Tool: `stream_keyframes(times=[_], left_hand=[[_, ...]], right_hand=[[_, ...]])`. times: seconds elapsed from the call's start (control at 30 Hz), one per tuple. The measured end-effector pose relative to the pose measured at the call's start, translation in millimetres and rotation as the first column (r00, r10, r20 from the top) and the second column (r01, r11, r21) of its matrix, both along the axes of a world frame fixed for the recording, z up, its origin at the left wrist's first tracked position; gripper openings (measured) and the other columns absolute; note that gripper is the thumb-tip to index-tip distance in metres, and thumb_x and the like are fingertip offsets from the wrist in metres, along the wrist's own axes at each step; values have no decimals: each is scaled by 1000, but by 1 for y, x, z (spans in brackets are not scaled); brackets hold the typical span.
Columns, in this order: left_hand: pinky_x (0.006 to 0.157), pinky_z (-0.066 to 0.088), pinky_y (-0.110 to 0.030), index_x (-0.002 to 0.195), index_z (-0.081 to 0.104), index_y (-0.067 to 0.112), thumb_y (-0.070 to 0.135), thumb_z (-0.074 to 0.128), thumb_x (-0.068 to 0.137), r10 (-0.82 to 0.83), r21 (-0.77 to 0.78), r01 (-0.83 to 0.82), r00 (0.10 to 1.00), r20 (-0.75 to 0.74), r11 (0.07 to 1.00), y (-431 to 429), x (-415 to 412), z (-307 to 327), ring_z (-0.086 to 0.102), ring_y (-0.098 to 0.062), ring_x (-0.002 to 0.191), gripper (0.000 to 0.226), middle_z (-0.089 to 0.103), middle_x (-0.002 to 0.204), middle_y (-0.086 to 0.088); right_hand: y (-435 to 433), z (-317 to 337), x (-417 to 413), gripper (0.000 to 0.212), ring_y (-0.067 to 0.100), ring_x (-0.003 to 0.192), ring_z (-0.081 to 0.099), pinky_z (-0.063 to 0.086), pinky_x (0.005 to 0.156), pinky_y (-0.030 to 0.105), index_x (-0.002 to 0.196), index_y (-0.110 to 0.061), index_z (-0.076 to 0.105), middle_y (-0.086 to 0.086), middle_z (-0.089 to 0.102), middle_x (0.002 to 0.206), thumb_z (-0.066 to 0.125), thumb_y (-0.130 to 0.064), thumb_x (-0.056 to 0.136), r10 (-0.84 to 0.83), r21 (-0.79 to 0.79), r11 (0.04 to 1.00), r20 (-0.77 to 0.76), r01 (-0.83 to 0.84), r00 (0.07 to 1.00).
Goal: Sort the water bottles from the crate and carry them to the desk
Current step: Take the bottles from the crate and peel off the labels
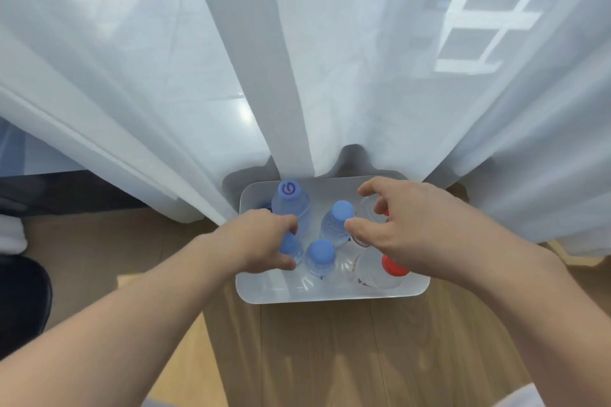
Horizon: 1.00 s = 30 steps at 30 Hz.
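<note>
While set in crate [330,296], blue-capped bottle [292,249] is gripped by left hand [261,241], red-capped bottle [368,208] overarched by right hand [406,228], hold unclear.

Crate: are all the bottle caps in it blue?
No, a red cap shows at the near right corner of the crate, beside several blue caps.

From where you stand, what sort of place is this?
Probably a room in a home or office, beside a big window: a sheer white curtain hangs to a wood-plank floor, a building shows faintly through it, and a white crate of water bottles sits on the floor.
</note>
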State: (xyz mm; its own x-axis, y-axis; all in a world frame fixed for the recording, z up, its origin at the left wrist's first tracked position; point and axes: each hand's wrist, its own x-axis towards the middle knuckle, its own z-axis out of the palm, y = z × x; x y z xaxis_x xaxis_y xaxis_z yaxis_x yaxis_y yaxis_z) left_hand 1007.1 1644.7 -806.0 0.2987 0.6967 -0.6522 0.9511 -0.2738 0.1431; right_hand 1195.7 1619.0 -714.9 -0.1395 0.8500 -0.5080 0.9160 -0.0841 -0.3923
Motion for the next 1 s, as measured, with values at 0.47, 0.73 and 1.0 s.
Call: stream_keyframes(times=[0.47,0.73,1.0], left_hand=[[33,26,-10,60,63,9,40,75,58,288,105,-461,700,654,881,19,0,141,33,-6,29,33,44,32,4],[36,43,-24,88,69,16,53,55,74,490,-279,-583,240,838,763,15,27,157,54,-16,43,42,66,58,-5],[55,53,-17,79,78,32,16,61,85,497,-346,-382,435,751,857,-8,46,149,67,-3,60,24,77,75,6]], right_hand=[[-4,0,-15,62,1,109,57,47,92,25,127,-41,45,-18,60,123,69,-52,71,28,27,999,-456,-17,889],[3,20,-1,14,15,71,69,57,58,30,87,-20,58,1,69,82,60,-33,81,-511,-333,787,-823,519,248],[9,45,25,29,20,61,70,55,66,36,86,-18,60,3,70,60,59,-44,73,-574,-614,568,-773,548,-272]])
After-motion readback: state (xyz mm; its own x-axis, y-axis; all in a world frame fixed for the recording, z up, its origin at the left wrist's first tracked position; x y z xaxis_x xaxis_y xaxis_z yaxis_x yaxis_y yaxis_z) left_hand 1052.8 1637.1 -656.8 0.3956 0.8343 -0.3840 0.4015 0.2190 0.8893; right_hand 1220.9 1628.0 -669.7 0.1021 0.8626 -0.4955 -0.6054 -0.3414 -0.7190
